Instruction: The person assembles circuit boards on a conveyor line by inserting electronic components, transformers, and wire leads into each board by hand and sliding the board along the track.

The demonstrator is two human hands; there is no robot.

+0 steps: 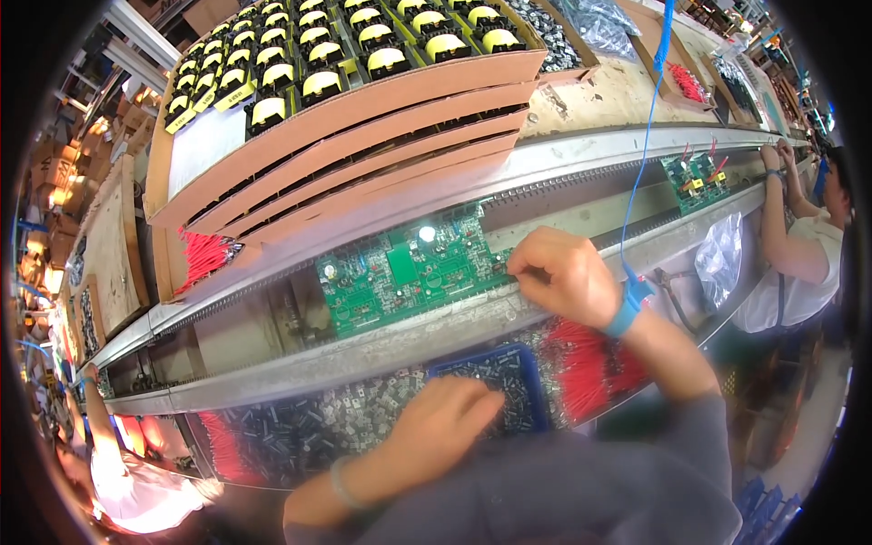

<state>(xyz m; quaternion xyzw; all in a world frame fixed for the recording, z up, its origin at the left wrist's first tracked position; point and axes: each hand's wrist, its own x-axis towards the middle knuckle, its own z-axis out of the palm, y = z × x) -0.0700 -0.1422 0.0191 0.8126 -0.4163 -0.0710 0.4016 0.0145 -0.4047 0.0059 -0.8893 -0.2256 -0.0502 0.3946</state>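
Observation:
A green circuit board with many small components lies across the metal conveyor rails in front of me. At its right edge, my right hand is curled in a pinch, thumb and forefinger together. Whatever is between those fingertips is too small to make out. A blue wrist strap with a coiled blue cord circles that wrist. My left hand hovers above a blue bin of small metal parts, its fingers curled and partly hidden under the palm.
Stacked cardboard trays of yellow-and-black transformers stand behind the conveyor. Red-wired parts and loose metal pieces fill the near side. Another populated board sits farther right on the rails. Co-workers are at both sides; one's arm reaches the line.

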